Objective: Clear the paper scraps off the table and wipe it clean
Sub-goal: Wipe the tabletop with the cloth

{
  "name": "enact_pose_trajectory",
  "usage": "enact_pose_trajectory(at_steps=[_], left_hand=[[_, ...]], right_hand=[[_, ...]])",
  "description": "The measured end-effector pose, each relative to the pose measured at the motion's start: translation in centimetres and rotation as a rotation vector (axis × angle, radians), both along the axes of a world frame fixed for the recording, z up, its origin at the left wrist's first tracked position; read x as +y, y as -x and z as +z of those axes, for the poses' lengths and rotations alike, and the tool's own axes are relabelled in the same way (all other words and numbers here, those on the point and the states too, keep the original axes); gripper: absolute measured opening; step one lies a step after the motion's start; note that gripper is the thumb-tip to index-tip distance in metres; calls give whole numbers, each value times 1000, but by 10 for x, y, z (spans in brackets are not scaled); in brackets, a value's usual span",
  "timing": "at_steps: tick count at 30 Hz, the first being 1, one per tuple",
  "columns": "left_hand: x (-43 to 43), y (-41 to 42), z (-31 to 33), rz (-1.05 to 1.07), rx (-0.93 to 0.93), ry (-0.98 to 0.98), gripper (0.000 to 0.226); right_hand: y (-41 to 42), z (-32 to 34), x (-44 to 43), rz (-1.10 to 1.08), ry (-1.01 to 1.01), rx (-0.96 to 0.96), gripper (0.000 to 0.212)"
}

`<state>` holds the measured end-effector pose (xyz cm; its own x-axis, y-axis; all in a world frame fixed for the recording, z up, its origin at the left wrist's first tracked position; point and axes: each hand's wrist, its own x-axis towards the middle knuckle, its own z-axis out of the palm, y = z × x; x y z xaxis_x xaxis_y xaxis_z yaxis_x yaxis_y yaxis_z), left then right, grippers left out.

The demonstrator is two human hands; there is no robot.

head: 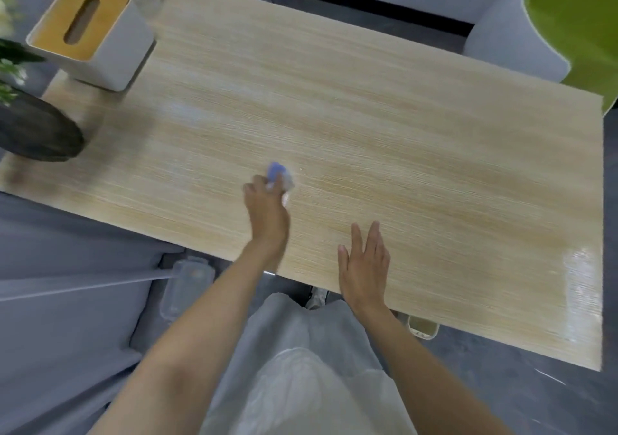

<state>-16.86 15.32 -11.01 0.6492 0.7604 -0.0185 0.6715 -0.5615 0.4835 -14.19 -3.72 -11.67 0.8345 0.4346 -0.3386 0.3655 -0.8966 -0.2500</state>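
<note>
Head view: left hand [267,207] curls its fingers round a crumpled blue-and-white cloth [280,177], pressed to the pale wooden table [434,133] about mid-width, toward its near side. Right hand [364,267] lies flat, fingers straight and spread, holding nothing, nearer the person than the cloth and to its right. No paper scraps show; tiny pale specks sit just right of the cloth, so the wiping stage seems in hand, with the widest stretch of tabletop lying right of and beyond the cloth. Far left of the cloth stand a tissue box [90,33] and a dark round pot [36,130], the only likely obstacles.
</note>
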Motion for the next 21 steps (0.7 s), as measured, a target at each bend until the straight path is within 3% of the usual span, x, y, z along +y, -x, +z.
enact_pose_trajectory(at_steps=[3,4,6,9,11,13,16,17,19,21], left_hand=[[-12,1,-15,-823,-52,-167,49],[9,-1,-19,-916,-56,-230,43],[51,-2,-18,-709,-2,-231,29],[90,-5,-25,-51,-41,-151,44],[63,-23,-18,159,4,-49,47],[13,-38,-13,-73,-40,-74,57],[-13,-34,-21,-765,-93,-193,54],[7,-31,-21,-902,-80,-250,51],[51,-32,-19,-855,-38,-298,52],[84,-33,-17,-405,-44,-193,43]], right_hand=[[-11,0,3,32,-24,-57,55],[-17,0,4,63,-21,-62,55],[-33,0,6,104,-13,-47,57],[-56,1,13,80,-57,-49,57],[-66,-1,18,87,-70,-48,57],[-72,-4,20,93,-56,-43,57],[-80,-3,21,77,-106,-35,54],[-83,-2,21,76,-142,-44,52],[-90,0,20,95,-192,-72,50],[-100,-2,20,106,-207,-70,50]])
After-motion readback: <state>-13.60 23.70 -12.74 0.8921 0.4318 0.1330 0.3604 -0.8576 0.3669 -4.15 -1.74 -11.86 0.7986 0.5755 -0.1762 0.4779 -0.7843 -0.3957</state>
